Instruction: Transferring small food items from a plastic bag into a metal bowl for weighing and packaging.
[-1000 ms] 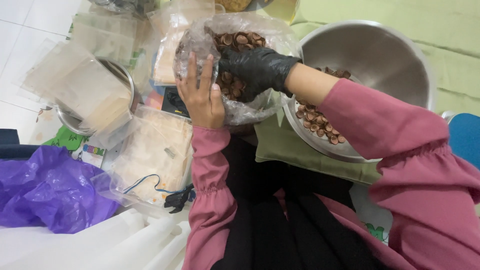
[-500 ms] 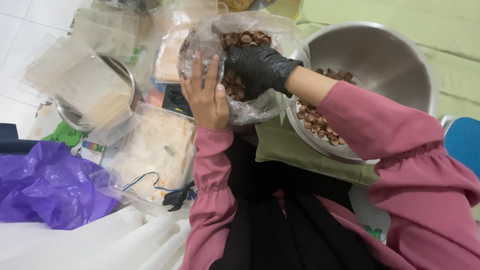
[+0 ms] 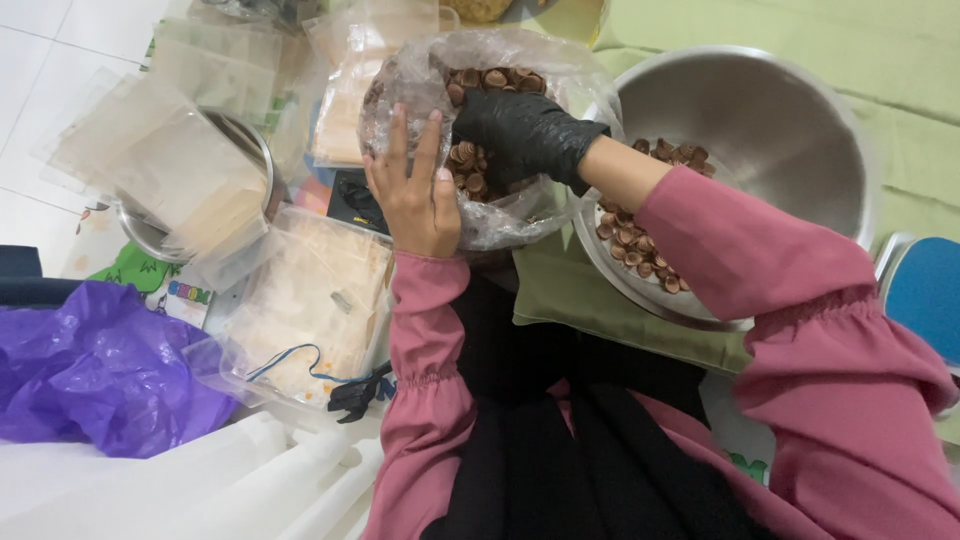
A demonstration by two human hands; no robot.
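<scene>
Beside the steel bowl (image 3: 800,130), the gloved right hand (image 3: 520,135) closes on brown cups (image 3: 470,165) inside the clear bag (image 3: 500,215); the left hand (image 3: 415,195), fingers spread, should steady its wall.

White tiled floor (image 3: 40,60), green mat (image 3: 900,110)

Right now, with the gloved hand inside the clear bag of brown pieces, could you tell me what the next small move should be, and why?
Probably lift the gloved right hand out of the clear bag. It sits among the small brown pieces with fingers curled, while the bare left hand steadies the bag's side. The steel bowl beside it holds more pieces to scoop.
</scene>
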